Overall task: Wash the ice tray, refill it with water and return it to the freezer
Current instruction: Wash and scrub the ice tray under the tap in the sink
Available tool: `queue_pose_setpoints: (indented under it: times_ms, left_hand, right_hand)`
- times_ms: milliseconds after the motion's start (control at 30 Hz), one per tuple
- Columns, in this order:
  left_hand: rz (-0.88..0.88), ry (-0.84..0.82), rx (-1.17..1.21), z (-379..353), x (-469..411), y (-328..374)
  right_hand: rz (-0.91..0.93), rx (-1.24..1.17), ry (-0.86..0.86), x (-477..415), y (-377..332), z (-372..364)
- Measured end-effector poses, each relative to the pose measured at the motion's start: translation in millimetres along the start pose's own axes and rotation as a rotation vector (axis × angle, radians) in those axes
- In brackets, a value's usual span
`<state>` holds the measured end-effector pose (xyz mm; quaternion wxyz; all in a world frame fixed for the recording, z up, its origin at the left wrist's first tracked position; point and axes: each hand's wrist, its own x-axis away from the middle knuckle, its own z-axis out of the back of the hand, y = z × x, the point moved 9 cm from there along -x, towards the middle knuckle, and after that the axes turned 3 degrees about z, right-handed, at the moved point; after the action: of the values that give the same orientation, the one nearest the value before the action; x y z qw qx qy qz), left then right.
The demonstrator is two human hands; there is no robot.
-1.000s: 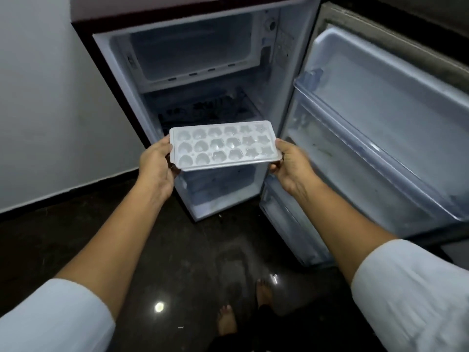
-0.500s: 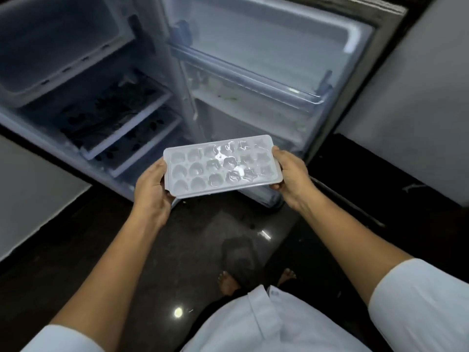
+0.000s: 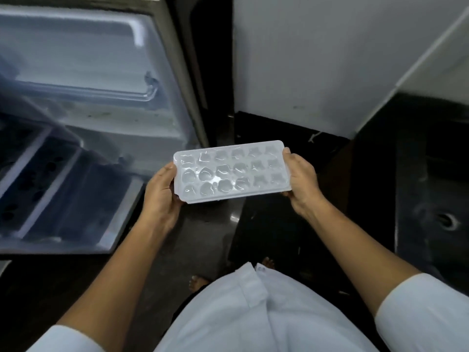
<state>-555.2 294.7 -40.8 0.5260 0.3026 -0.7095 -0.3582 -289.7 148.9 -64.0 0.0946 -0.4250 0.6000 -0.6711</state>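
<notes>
Home kitchen: open fridge (image 3: 83, 123), dark sink (image 3: 431, 199) w/ drain (image 3: 446, 221).

Person wore a loose white garment (image 3: 236, 318) at six o'clock, with a stitched flap (image 3: 253, 285) folded down its front. White left sleeve (image 3: 66, 339) at seven o'clock and white right sleeve (image 3: 426, 313) at four o'clock ended short, forearms (image 3: 121, 270) bare below them. The left hand (image 3: 162, 196) and right hand (image 3: 302, 184) were bare. Both feet (image 3: 199, 282) at six o'clock were bare.
</notes>
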Motion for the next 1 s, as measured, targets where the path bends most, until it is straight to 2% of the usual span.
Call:
queue_pose_setpoints:
  times_ms: [267, 500, 767, 1000]
  left_hand:
    - [0.016, -0.223, -0.138, -162, -9, -14]
    - [0.041, -0.442, -0.286, -292, -21, -26]
    - [0.109, -0.761, -0.452, -438, -35, -57]
    - [0.171, -1.07, -0.603, -564, -31, -75]
  right_hand:
    - [0.075, -0.104, 0.26, -4, -36, 148]
    - [0.108, -0.232, 0.496, 11, -53, 249]
    - [0.149, -0.327, 0.83, 33, -54, 336]
    - [0.149, -0.455, 1.137, 54, -49, 371]
